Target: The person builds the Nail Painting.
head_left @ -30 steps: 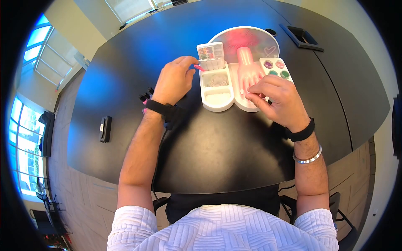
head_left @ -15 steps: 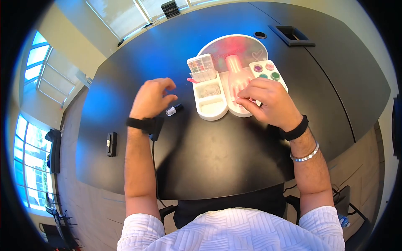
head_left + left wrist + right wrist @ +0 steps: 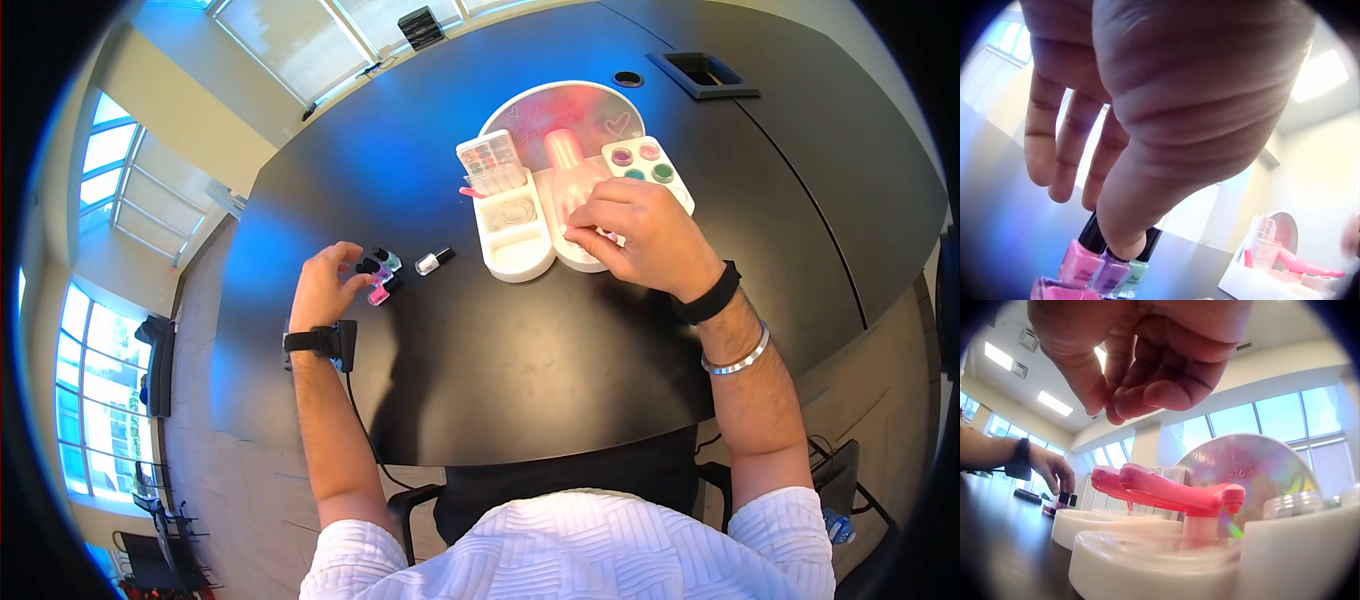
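My left hand (image 3: 322,285) reaches down over several nail polish bottles (image 3: 378,273), fingers extended beyond them. In the left wrist view the thumb overlaps the cap of a purple bottle (image 3: 1111,274), between a pink bottle (image 3: 1080,261) and a mint bottle (image 3: 1137,275). My right hand (image 3: 645,230) hovers above the pink model hand (image 3: 575,180), near its fingertips. Its thumb and forefinger meet and the other fingers curl, with nothing visible between them in the right wrist view. The model hand (image 3: 1166,490) rests on a white manicure stand (image 3: 522,268).
A nail polish bottle with whitish polish (image 3: 432,262) lies apart, left of the stand. Small pots (image 3: 662,173) sit on the stand's right side; a clear-fronted case (image 3: 488,160) stands at its left, before a round mirror-like panel (image 3: 520,115). A cable (image 3: 368,435) trails from the left wrist.
My left hand has moved from the stand's left side, leftward and toward me, to the polish bottles. The right hand stays over the model hand. The head view has shifted slightly.
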### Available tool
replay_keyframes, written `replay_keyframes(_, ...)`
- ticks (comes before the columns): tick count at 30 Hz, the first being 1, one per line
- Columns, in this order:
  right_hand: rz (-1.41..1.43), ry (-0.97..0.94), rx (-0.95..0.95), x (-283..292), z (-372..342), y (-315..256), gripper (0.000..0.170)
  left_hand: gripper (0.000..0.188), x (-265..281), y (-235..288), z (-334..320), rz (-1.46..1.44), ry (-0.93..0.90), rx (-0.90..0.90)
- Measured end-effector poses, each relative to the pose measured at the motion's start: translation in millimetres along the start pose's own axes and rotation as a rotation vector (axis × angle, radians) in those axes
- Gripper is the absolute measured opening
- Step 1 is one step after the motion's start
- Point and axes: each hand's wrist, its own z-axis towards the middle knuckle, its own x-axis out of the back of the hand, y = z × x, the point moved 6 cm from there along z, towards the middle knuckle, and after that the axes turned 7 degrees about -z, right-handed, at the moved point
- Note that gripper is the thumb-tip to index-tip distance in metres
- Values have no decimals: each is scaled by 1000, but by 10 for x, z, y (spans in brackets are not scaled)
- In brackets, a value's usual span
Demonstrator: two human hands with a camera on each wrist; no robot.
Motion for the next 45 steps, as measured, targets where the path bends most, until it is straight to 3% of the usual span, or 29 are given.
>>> replay_keyframes(4, 13, 10, 2, -7, 4, -6, 12, 45, -78, -110, -86, -51, 18, 92)
replay_keyframes(14, 16, 19, 2, 18, -1, -6, 12, 30, -1, -174, -100, -111, 129, 84)
replay_keyframes(20, -2, 1, 12, 13, -8, -9, 13, 19, 169, 677, -79, -231, 237, -37)
replay_keyframes(21, -1, -1, 8, 10, -8, -7, 13, 19, 138, 850, -61, -251, 223, -126)
replay_keyframes(22, 1, -2, 5, 9, -7, -7, 13, 19, 97, 1038, -63, -271, 211, -216)
replay_keyframes(23, 0, -4, 7, 8, -5, -11, 13, 18, -14, 1152, -54, -382, 147, -103)
replay_keyframes(24, -3, -2, 11, 11, -2, -14, 13, 18, -119, 1287, -35, -412, 142, -189)
replay_keyframes(28, 3, 38, 58, 36, 3, -14, 10, 19, -526, 1623, 81, -334, 86, -288)
replay_keyframes(36, -9, 46, 45, 54, 3, -24, 12, 24, -915, 1608, 167, -41, 131, -382)
replay_keyframes(45, -16, 0, 10, 13, -8, 2, 15, 25, -846, 1610, 122, -157, 113, -294)
